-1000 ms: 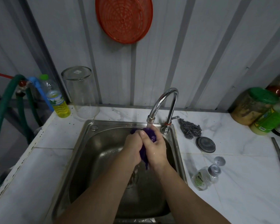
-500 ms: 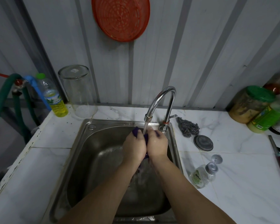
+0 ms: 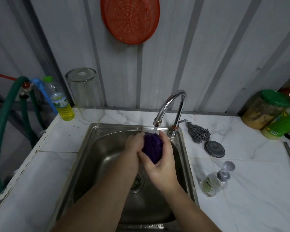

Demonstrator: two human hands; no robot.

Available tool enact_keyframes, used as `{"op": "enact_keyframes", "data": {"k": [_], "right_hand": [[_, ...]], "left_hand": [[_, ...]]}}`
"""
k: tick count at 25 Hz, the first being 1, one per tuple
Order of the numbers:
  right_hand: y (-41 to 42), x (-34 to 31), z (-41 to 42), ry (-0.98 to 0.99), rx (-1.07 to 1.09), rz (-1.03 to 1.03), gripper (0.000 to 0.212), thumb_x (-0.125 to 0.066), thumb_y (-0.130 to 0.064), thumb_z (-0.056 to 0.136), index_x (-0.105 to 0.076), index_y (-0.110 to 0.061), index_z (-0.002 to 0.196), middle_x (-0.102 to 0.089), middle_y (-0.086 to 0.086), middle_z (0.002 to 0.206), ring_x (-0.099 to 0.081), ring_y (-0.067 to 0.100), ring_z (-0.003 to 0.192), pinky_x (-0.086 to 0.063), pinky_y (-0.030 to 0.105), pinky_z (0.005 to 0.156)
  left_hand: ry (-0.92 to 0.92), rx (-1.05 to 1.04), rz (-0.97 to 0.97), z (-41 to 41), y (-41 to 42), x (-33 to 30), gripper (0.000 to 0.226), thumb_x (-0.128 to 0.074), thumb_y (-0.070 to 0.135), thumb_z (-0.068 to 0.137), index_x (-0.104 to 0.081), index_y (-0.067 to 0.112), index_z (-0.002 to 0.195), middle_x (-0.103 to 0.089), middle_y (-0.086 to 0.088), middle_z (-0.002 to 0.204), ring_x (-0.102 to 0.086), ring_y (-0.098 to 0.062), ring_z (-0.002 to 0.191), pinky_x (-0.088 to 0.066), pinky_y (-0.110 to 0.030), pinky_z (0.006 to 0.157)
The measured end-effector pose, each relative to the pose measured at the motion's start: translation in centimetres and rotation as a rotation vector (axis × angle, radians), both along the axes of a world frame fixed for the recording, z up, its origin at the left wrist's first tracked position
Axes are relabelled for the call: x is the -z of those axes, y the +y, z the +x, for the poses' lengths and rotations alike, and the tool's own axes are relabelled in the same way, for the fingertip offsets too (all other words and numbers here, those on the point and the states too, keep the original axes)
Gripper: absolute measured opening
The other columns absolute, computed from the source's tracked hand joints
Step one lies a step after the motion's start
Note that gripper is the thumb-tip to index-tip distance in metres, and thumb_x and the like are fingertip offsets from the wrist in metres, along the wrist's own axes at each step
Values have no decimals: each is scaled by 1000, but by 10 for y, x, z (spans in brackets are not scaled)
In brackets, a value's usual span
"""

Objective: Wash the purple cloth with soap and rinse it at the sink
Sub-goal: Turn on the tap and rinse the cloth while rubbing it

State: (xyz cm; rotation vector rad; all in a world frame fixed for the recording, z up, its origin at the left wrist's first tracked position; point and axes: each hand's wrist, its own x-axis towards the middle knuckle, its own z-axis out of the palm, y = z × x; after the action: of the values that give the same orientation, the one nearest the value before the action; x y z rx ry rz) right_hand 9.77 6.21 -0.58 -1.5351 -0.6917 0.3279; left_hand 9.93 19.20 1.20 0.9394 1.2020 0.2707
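While water runs from the curved chrome tap (image 3: 170, 106) in the head view, the bunched purple cloth (image 3: 152, 147) sits directly under the stream, over the back of the stainless steel sink (image 3: 97, 164), pressed between both hands; the left hand (image 3: 133, 148) has its fingers curled against the cloth's left side, and the right hand (image 3: 161, 162) wraps it from below and the right, thumb across the front and fingertips at the top near the spout. No suds can be made out on the fabric, so this looks like the rinse, or a wet-down before soaping; which of the two cannot be told. The next move probably calls for squeezing and turning the bundle under the flow while keeping it low in the basin so spray stays inside. Room is tight at the back, where the tap base and the rear rim stand just beside the right fingers, but the basin is open toward the front and left. On the white marble tabletop (image 3: 241, 190) to the right, the small clear soap bottle lying on its side (image 3: 213, 183), a round grey metal lid (image 3: 214, 149) and a grey steel wool scourer (image 3: 198, 133) lie near the sink rim, within reach of the right hand
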Motion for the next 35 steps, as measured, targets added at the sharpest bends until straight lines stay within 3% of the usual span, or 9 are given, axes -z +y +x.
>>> {"op": "enact_keyframes", "data": {"k": [4,8,13,17,22,24,28,32,35], "right_hand": [[8,-9,-2,-196,73,-16,42,-67,-17,91,-55,-24,130,-59,-2,126,-57,5,117,-49,19,97],[27,-16,17,-32,184,-140,8,-69,-33,89,-64,-30,94,-71,-5,92,-67,7,86,-54,26,80],[36,8,55,283,249,-251,19,-59,-40,92,-68,-24,87,-75,1,83,-72,21,81,-59,40,77],[24,6,41,531,192,-170,18,-49,-30,103,-64,-22,97,-72,9,93,-70,22,80,-55,28,59],[-4,-12,10,326,3,38,12,-61,-2,92,-59,-13,97,-69,2,85,-67,12,71,-56,26,59],[1,-17,-1,212,9,-31,10,-66,-14,84,-57,-16,85,-64,0,75,-60,10,64,-52,27,58],[30,-27,14,93,233,-156,33,-68,-33,91,-51,-24,65,-57,-8,57,-51,3,52,-43,20,56],[46,-16,53,222,282,-285,25,-61,-37,95,-64,-17,79,-70,2,73,-68,19,70,-53,31,66],[44,4,67,421,285,-378,33,-57,-45,94,-68,-15,95,-75,11,90,-73,31,86,-61,47,82]], "left_hand": [[-133,-58,-79,1,-6,-6,37,-68,45,94,-70,9,104,-73,-10,92,-69,-27,85,-51,-33,69],[-208,-62,-120,-2,-20,-7,41,-60,47,98,-70,8,102,-73,-10,87,-72,-27,82,-56,-36,70],[-215,7,114,-2,-24,-6,28,-60,34,96,-73,9,97,-74,-14,91,-75,-35,90,-64,-47,80],[-177,-39,-55,-2,-20,-12,39,-62,49,84,-71,16,104,-74,-12,105,-71,-36,98,-59,-54,91],[-103,-144,-14,5,-2,-7,35,-55,42,94,-68,10,101,-71,-7,91,-68,-26,85,-58,-39,83],[-100,-136,29,8,-4,-5,33,-55,38,98,-66,8,92,-65,-7,79,-64,-23,70,-56,-32,68],[-163,-87,-25,12,-17,-1,47,-50,47,101,-71,6,95,-73,-12,87,-70,-28,82,-58,-38,84],[-206,-3,21,6,-20,7,33,-59,33,96,-76,6,101,-78,-18,97,-76,-33,88,-62,-40,75],[-218,18,3,-2,-17,11,44,-59,50,91,-76,12,103,-77,-22,107,-73,-41,100,-60,-53,92]]}}
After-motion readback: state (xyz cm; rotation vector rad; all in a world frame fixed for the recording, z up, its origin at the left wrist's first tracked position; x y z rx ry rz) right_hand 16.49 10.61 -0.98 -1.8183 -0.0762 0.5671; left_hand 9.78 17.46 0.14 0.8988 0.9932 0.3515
